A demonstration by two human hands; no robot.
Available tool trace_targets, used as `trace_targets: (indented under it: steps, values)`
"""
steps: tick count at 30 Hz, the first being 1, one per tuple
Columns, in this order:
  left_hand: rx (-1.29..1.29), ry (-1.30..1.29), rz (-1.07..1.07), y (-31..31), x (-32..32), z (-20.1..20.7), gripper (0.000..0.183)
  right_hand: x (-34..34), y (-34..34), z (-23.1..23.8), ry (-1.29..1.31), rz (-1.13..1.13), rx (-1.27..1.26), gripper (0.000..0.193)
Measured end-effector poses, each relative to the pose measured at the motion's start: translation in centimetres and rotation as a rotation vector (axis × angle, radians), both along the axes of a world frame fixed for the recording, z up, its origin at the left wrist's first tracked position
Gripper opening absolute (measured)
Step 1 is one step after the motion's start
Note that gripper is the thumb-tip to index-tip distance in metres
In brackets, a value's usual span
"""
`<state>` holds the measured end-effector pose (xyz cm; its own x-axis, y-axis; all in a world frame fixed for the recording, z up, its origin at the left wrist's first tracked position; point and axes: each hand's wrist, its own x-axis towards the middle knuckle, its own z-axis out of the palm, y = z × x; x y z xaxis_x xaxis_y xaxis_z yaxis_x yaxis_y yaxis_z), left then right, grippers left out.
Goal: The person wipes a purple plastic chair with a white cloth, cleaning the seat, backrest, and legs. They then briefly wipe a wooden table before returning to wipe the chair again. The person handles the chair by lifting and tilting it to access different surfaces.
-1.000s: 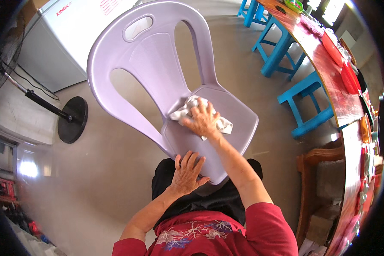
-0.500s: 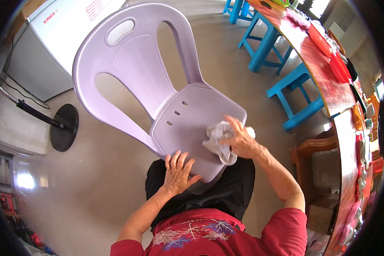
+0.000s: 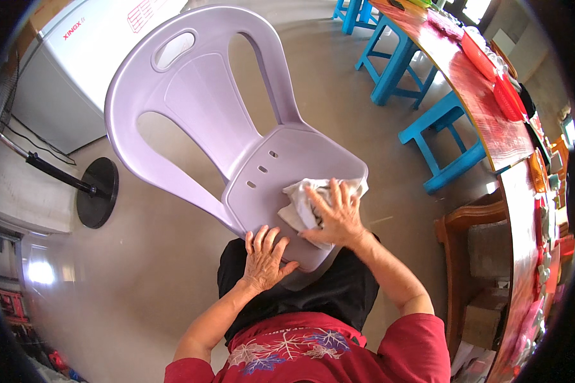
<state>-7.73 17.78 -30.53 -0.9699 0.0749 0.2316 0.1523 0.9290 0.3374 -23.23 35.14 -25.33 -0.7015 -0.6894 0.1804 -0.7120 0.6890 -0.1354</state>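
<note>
A pale purple plastic chair (image 3: 268,198) stands in front of me, its seat near my knees and its backrest toward the far left. My left hand (image 3: 263,262) grips the near left edge of the seat, with the fingers laid over the top and the thumb stretched along the edge. On the right half of the seat, my right hand (image 3: 336,217) presses a whitish cloth (image 3: 294,205) against the surface, its fingers spread over the fabric. Part of the cloth is hidden under that palm.
Far left stands a white chest-like appliance (image 3: 76,70), with a black round stand base (image 3: 97,193) nearer me. To the right are blue plastic stools (image 3: 444,143) beside a long reddish wooden table (image 3: 473,83) bearing red baskets (image 3: 508,99). A brown wooden chair (image 3: 457,236) stands nearer.
My right hand has slid left across the seat with the cloth, which now lies more spread out under opened fingers. My left hand keeps its place on the edge.
</note>
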Motion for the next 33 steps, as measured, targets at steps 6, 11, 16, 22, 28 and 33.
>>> trace_targets:
  steps: [6, 11, 16, 22, 28, 33]
  values:
    - [-0.025, 0.017, 0.012, 0.3, -0.1, 0.1, 0.064, 3.4, -0.2, -0.8, 0.108, 0.09, -0.147, 0.06]
    - [-0.033, 0.008, -0.002, 0.0, 0.1, -0.1, 0.062, -3.3, 0.9, -0.8, 0.29, 0.002, -0.034, 0.047]
    - [-0.027, 0.026, -0.003, 0.3, -0.2, 0.4, 0.062, -9.1, 0.2, -0.3, 0.09, -0.213, -0.013, 0.053]
    - [0.062, 0.046, 0.01, 0.0, -0.1, -0.7, 0.075, -4.1, 1.2, -2.1, 0.074, -0.081, -0.099, 0.06]
    - [0.078, 0.057, 0.014, -0.1, 0.0, -1.1, 0.096, 5.1, 1.1, -0.1, -0.078, 0.165, -0.048, 0.057]
    - [0.018, -0.007, -0.02, -0.2, 0.0, -0.7, 0.089, 1.5, -0.4, 0.2, -0.128, 0.225, -0.056, 0.054]
